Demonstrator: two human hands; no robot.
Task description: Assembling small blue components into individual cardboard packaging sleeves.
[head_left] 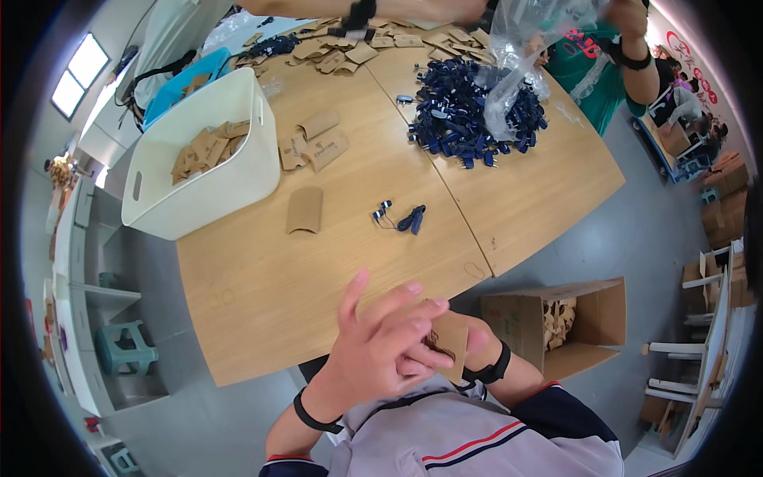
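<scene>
Near the table's front edge, my right hand (478, 335) grips a small brown cardboard pillow box (452, 342) from its far side, its fingers mostly hidden. My left hand (380, 338) lies across the box's left side, fingers stretched out and spread. A dark patch shows on the box between the fingers; whether it is print or a cord I cannot tell. Beyond my hands, a pair of dark blue wired earphones (411, 220) with a bundled cord rests on the wooden table (262, 286). A lone brown pillow box (304, 211) lies left of them.
A white bin (262, 171) of brown boxes stands at left, beside several loose boxes (318, 147). Bundled blue earphones (477, 115) form a heap at far right. Across the table, other people's arms (632, 48) handle clear plastic. An open carton (584, 350) stands right of me.
</scene>
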